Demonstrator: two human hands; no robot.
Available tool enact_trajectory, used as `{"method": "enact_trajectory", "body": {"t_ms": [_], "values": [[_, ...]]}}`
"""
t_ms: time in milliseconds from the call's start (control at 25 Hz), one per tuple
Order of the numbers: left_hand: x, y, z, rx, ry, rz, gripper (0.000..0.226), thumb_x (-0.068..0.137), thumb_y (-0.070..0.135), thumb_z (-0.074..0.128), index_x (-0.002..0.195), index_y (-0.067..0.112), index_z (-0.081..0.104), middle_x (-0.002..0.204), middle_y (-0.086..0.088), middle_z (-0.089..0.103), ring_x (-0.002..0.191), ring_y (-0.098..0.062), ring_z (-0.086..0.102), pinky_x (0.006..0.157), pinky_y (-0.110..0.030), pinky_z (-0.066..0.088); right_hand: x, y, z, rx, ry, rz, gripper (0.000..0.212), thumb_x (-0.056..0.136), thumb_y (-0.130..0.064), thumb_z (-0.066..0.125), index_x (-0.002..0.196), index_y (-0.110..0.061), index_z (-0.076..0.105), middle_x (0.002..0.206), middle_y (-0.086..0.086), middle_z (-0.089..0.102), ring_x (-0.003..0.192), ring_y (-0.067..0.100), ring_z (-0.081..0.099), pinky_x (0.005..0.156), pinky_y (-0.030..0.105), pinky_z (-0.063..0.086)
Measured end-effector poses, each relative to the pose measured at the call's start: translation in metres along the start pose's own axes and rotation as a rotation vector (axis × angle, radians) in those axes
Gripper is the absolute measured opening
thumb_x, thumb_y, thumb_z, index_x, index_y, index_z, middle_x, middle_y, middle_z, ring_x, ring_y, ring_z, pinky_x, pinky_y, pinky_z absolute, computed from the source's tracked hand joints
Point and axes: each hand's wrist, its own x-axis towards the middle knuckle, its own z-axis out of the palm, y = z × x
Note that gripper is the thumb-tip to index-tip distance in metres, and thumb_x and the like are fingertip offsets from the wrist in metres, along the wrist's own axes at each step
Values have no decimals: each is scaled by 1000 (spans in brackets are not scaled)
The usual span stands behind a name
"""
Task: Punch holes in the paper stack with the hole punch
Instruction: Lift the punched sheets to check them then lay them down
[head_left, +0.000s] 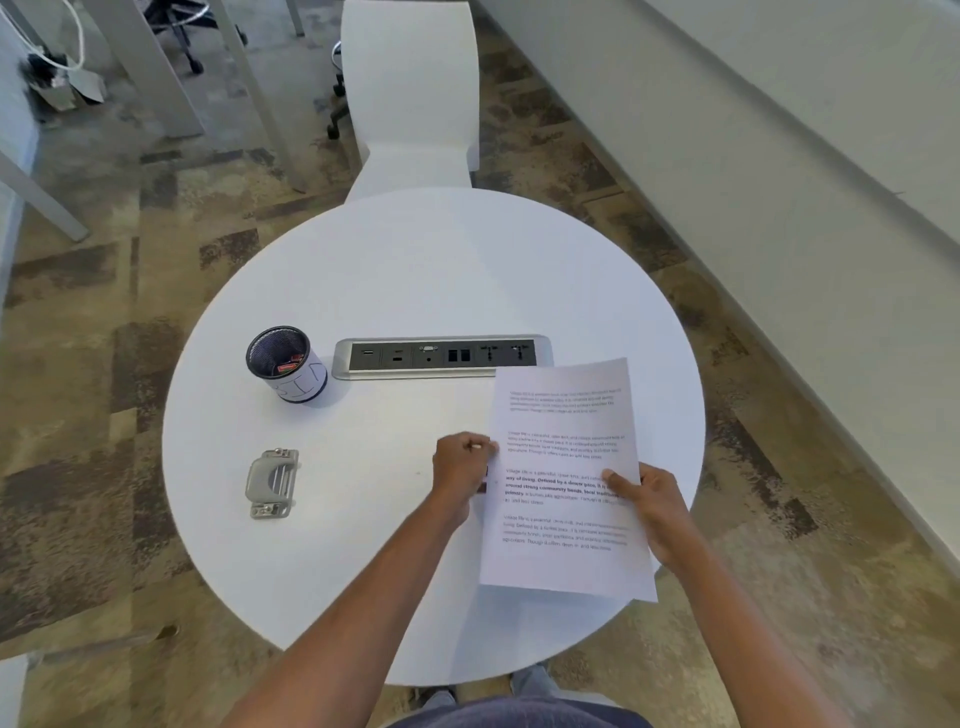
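The paper stack (563, 447), white sheets with printed paragraphs, is held over the right part of the round white table (431, 270). My left hand (462, 467) pinches its left edge at mid-height. On the right edge my right hand (652, 501) grips the stack, thumb on top of the page. The grey metal hole punch (272, 483) lies on the table at the left, well apart from both hands and the paper.
A black mesh pen cup (284, 364) with small items inside stands behind the punch. A power and data socket strip (441, 357) is set into the table's middle. A white chair (413, 93) stands beyond the far edge. Patterned carpet surrounds the table.
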Motion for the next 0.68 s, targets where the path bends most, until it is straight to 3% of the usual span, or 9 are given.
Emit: {"method": "enact_trajectory", "body": {"t_ms": [240, 400, 520, 600, 680], "values": [[-3, -30, 19, 146, -11, 4, 8, 80, 1, 65, 83, 6, 70, 85, -18, 72, 66, -27, 66, 57, -33, 56, 14, 15, -21, -180, 69, 67, 18, 87, -10, 72, 103, -2, 72, 95, 17, 77, 81, 37, 74, 78, 54, 60], [4, -28, 31, 278, 37, 79, 12, 79, 3, 63, 86, 7, 73, 81, -9, 72, 74, -25, 69, 72, -43, 60, 28, 14, -22, -217, 136, 65, 18, 88, -9, 70, 104, -3, 65, 95, 11, 73, 81, 27, 72, 71, 38, 59], [7, -21, 38, 381, 56, 131, 13, 82, 5, 63, 90, 8, 72, 79, -5, 68, 76, -23, 66, 78, -34, 56, 38, 11, -23, -277, 153, 40, 23, 89, -8, 69, 109, -9, 59, 90, 10, 68, 85, 28, 68, 74, 38, 56], [7, -17, 41, 465, 53, 175, 13, 83, 7, 62, 75, 17, 64, 70, -3, 60, 59, -11, 58, 68, -26, 47, 43, 9, -24, -335, 167, 23, 22, 88, -3, 68, 108, -9, 61, 84, 9, 66, 79, 26, 67, 72, 38, 55], [8, -17, 45, 543, 60, 194, 28, 83, 8, 60, 61, 19, 47, 60, 0, 49, 44, -2, 45, 56, -24, 37, 46, 5, -26, -391, 190, 14, 18, 87, 1, 67, 103, -8, 63, 77, 5, 64, 69, 21, 63, 63, 31, 52]]}}
